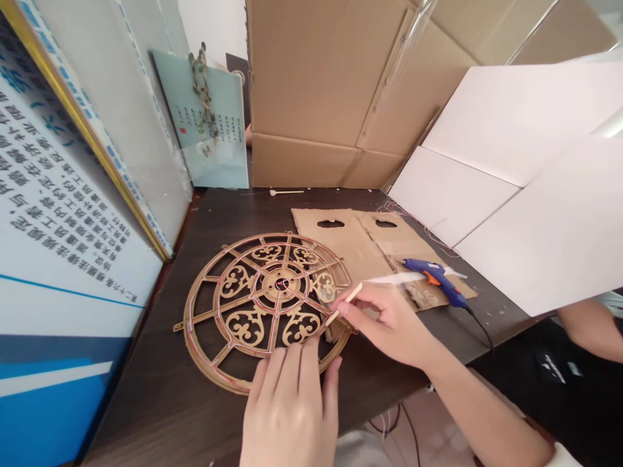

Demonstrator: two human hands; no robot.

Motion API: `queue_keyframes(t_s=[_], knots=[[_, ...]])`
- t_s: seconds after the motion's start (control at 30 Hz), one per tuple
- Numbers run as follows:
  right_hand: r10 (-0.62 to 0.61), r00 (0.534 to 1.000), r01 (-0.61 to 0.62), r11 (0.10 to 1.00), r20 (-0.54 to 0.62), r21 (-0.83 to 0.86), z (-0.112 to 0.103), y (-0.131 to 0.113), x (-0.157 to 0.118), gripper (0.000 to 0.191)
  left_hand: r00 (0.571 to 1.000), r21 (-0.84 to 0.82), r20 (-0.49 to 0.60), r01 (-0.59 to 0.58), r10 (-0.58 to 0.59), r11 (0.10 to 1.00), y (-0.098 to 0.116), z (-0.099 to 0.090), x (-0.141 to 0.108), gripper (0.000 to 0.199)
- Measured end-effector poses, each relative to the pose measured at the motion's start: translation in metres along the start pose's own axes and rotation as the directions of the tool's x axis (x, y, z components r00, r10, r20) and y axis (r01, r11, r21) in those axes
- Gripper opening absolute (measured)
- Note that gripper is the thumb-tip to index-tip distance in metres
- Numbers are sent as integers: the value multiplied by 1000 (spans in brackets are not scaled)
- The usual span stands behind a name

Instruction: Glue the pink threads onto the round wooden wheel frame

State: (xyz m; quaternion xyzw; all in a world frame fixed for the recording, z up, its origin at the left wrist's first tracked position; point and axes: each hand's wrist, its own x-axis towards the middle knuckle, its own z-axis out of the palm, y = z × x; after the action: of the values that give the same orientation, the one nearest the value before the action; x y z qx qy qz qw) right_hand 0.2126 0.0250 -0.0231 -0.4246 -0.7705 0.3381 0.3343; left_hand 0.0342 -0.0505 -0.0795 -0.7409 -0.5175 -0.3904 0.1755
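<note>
Clock positions are taken from the centre of the workpiece, 12 o'clock being away from the person. The workpiece, a round tan wooden openwork wheel with spokes and scrolled ornaments (268, 283), lies flat on the dark wood-grain worktop (156, 363), its 2-to-4 o'clock side overlapping a flat brown cardboard sheet with two dark-edged holes (335, 250). Thin reddish and whitish lines (277, 322) follow its ribs and rings. The right hand (389, 322) has thumb and fingers clamped on a slim pale wooden stick (354, 294), whose lower end reaches the wheel between 4 and 5 o'clock; whether that end makes contact cannot be determined. The left hand (289, 395) enters from 6 o'clock, back upward, fingers side by side and extended over the near rim, thumb apart; whether they grip the rim cannot be told. At 3 o'clock, on the cardboard sheet, lies a blue glue gun with an orange trigger (440, 275), its black cable (481, 327) running toward 4 o'clock. A white-tipped thin stick (287, 192) lies at 12 o'clock near the far edge. Tall brown cardboard (321, 78) stands behind it; white panels (487, 130) stand toward 2 o'clock, and a pale teal board (214, 130) at 11 o'clock. Another person's arm (591, 327) shows beyond 3 o'clock.
</note>
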Motion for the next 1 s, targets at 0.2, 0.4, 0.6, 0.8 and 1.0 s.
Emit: queue_keyframes(t_s=[0.2,0.4,0.6,0.8,1.0], knots=[[-5,1000,6,1000,-31,14,5,4,-2,28,1000,5,1,-15,15,1000,-1,0,2,15],[30,994,-29,1000,-106,8,8,7,0,31,1000,-6,-1,2,-2,1000,1,0,1,14],[38,992,-38,999,-120,-2,10,9,1,35,1000,0,-2,-9,9,1000,0,0,1,15],[33,993,-34,999,-114,-9,11,9,1,33,1000,-3,4,-4,4,1000,1,1,-1,17],[28,993,-32,999,-118,-33,12,7,2,34,1000,0,14,2,-2,1000,1,1,-1,18]])
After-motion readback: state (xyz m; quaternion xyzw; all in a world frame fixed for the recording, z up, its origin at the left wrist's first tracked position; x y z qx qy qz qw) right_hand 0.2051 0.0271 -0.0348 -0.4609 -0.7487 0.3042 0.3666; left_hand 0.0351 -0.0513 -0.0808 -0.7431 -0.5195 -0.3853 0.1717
